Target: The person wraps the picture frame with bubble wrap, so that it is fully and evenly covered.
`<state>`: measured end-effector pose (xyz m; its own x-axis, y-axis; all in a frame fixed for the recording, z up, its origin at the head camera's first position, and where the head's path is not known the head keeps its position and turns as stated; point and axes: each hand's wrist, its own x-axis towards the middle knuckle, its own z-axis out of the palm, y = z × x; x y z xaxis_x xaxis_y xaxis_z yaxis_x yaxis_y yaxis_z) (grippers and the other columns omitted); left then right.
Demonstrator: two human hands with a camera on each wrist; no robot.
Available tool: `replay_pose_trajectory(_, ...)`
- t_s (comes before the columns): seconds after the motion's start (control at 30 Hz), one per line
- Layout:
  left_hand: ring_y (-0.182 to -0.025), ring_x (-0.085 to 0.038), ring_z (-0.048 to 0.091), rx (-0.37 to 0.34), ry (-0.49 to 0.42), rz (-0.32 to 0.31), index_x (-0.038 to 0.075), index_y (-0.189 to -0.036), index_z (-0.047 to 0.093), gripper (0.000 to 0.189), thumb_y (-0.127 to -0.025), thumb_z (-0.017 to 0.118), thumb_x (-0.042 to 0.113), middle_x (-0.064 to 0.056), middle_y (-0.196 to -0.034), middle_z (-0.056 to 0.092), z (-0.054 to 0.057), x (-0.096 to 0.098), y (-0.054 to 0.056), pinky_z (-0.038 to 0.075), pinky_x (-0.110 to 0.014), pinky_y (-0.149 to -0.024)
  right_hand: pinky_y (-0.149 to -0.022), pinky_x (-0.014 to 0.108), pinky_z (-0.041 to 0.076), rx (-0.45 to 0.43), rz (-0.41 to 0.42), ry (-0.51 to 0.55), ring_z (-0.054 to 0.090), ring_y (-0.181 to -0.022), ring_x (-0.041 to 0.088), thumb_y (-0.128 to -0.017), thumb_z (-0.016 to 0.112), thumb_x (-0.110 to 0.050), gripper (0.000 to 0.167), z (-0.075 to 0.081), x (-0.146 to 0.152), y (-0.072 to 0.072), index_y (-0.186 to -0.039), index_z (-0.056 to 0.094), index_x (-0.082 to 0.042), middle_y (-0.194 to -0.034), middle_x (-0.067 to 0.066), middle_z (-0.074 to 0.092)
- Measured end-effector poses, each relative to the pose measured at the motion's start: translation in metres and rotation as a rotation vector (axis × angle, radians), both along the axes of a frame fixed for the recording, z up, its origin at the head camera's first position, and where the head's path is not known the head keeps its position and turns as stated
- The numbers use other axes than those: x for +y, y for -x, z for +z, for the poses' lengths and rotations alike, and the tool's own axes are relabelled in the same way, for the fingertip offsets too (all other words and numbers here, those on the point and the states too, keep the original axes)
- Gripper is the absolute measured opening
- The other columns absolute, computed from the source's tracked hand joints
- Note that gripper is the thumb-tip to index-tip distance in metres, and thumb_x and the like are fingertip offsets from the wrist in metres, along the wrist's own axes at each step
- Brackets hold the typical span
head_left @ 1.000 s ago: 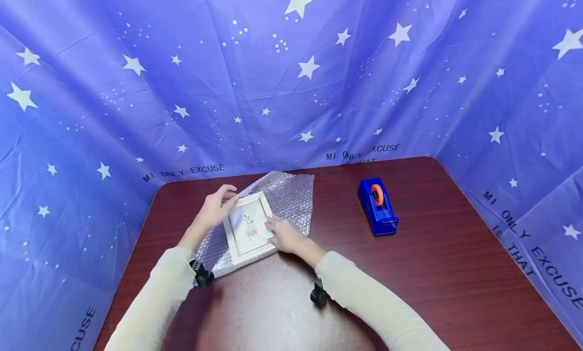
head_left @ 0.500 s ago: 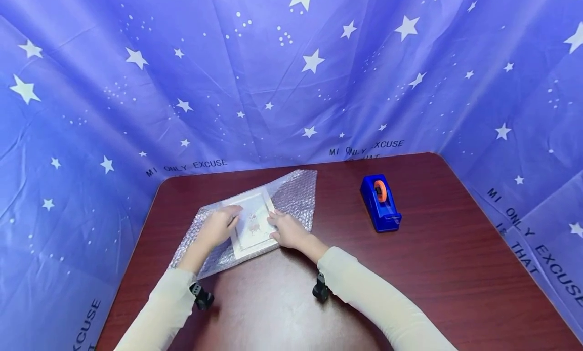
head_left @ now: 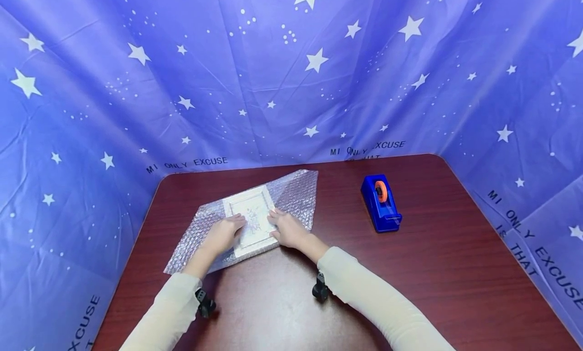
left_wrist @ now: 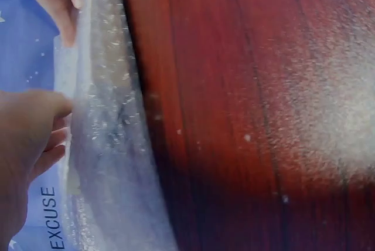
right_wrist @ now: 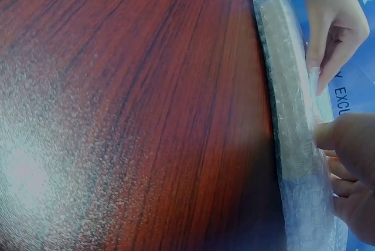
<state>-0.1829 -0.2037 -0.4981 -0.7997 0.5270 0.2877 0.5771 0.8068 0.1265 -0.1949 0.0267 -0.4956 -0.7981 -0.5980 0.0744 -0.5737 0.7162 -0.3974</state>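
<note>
A white picture frame (head_left: pixel 257 243) with a faint plant-like picture lies on the table, inside a sheet of bubble wrap (head_left: pixel 291 191). Clear wrap covers its near edge. My left hand (head_left: pixel 224 234) is over the frame's left side; in the right wrist view that left hand (right_wrist: pixel 340 25) pinches a thin whitish edge of the wrap between thumb and finger. My right hand (head_left: pixel 289 230) holds the frame's right border, its fingers on the face. From the left wrist, the bubble wrap (left_wrist: pixel 111 104) runs along the near side; the frame's underside is hidden.
A blue tape dispenser (head_left: pixel 380 209) with an orange roll stands to the right on the dark red wooden table (head_left: pixel 437 260). Blue star-printed cloth (head_left: pixel 255 77) hangs closely behind the table and at both sides.
My left hand has come down from the frame's upper left corner onto its left side. Bubble wrap now spreads out flat at the left. The right hand stays on the right border.
</note>
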Motion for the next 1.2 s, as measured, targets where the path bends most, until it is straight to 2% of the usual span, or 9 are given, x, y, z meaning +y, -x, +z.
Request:
replay_pose_trajectory(0.1, -0.112, -0.034, 0.066, -0.068, -0.001, 0.005, 0.0, -0.107, 0.071, 0.029, -0.084, 0.067, 0.017, -0.018, -0.113, 0.071, 0.003, -0.001, -0.004, 0.054, -0.047, -0.095, -0.114, 0.039, 0.04, 0.013, -0.006, -0.008, 0.045, -0.137, 0.032, -0.088, 0.068, -0.02, 0.05, -0.001, -0.001, 0.0, -0.132, 0.056, -0.001, -0.143, 0.015, 0.052)
replay_pose_trajectory(0.27, -0.122, -0.035, 0.059, -0.208, 0.01, 0.024, 0.001, -0.118, 0.067, 0.056, -0.082, 0.07, 0.044, -0.017, -0.125, 0.066, 0.009, -0.002, -0.013, 0.049, -0.047, -0.102, -0.114, 0.04, 0.039, -0.005, -0.022, -0.042, 0.044, -0.138, 0.033, -0.088, 0.067, -0.02, 0.05, 0.003, -0.004, -0.001, -0.133, 0.056, -0.001, -0.144, 0.015, 0.05)
replay_pose_trajectory(0.4, -0.124, -0.035, 0.058, -0.236, 0.024, 0.035, 0.002, -0.121, 0.066, 0.064, -0.08, 0.07, 0.05, -0.018, -0.129, 0.063, 0.01, -0.003, -0.015, 0.048, -0.047, -0.104, -0.115, 0.04, 0.038, -0.005, -0.042, -0.049, 0.044, -0.139, 0.031, -0.088, 0.068, -0.021, 0.051, 0.002, -0.005, -0.003, -0.134, 0.055, -0.003, -0.146, 0.013, 0.049)
replay_pose_trajectory(0.5, -0.121, -0.037, 0.059, -0.227, 0.019, 0.022, 0.001, -0.119, 0.067, 0.062, -0.08, 0.071, 0.049, -0.021, -0.127, 0.064, 0.009, -0.004, -0.014, 0.05, -0.047, -0.102, -0.115, 0.04, 0.038, 0.02, -0.051, -0.029, 0.046, -0.137, 0.03, -0.087, 0.069, -0.02, 0.051, 0.0, -0.006, -0.004, -0.133, 0.056, -0.003, -0.144, 0.013, 0.051)
replay_pose_trajectory(0.67, -0.117, -0.039, 0.061, -0.216, -0.028, 0.002, 0.0, -0.114, 0.069, 0.057, -0.077, 0.075, 0.044, -0.024, -0.122, 0.065, 0.009, -0.005, -0.011, 0.051, -0.047, -0.099, -0.113, 0.041, 0.041, 0.121, -0.072, 0.036, 0.054, -0.129, 0.033, -0.082, 0.073, -0.017, 0.051, -0.002, -0.007, -0.006, -0.128, 0.058, 0.001, -0.137, 0.018, 0.057)
replay_pose_trajectory(0.77, -0.118, -0.039, 0.061, -0.219, -0.033, 0.01, 0.0, -0.114, 0.069, 0.058, -0.077, 0.075, 0.044, -0.024, -0.123, 0.065, 0.011, -0.004, -0.009, 0.051, -0.047, -0.1, -0.115, 0.043, 0.039, 0.149, -0.07, 0.034, 0.05, -0.132, 0.034, -0.081, 0.075, -0.018, 0.056, 0.0, -0.007, -0.005, -0.13, 0.056, 0.002, -0.14, 0.019, 0.054)
replay_pose_trajectory(0.97, -0.117, -0.039, 0.061, -0.223, -0.026, 0.011, 0.001, -0.115, 0.069, 0.06, -0.076, 0.075, 0.047, -0.023, -0.123, 0.065, 0.01, -0.004, -0.009, 0.051, -0.047, -0.1, -0.121, 0.046, 0.028, 0.127, 0.077, -0.109, 0.035, -0.144, 0.031, -0.088, 0.066, -0.017, 0.057, 0.002, -0.006, 0.0, -0.141, 0.047, -0.003, -0.151, 0.013, 0.043)
replay_pose_trajectory(1.1, -0.117, -0.038, 0.061, -0.216, -0.029, 0.016, 0.002, -0.115, 0.069, 0.061, -0.076, 0.075, 0.048, -0.023, -0.123, 0.065, 0.007, -0.006, -0.01, 0.051, -0.047, -0.099, -0.122, 0.046, 0.026, 0.105, 0.154, -0.167, 0.035, -0.144, 0.028, -0.094, 0.057, -0.016, 0.051, -0.001, -0.005, 0.002, -0.142, 0.046, -0.006, -0.151, 0.009, 0.043)
replay_pose_trajectory(1.2, -0.117, -0.038, 0.062, -0.206, -0.036, 0.019, 0.002, -0.115, 0.07, 0.061, -0.075, 0.075, 0.048, -0.022, -0.123, 0.065, 0.008, -0.007, -0.009, 0.051, -0.047, -0.099, -0.121, 0.048, 0.027, 0.103, 0.174, -0.155, 0.038, -0.143, 0.029, -0.094, 0.056, -0.015, 0.048, 0.0, -0.005, 0.003, -0.141, 0.048, -0.006, -0.15, 0.01, 0.045)
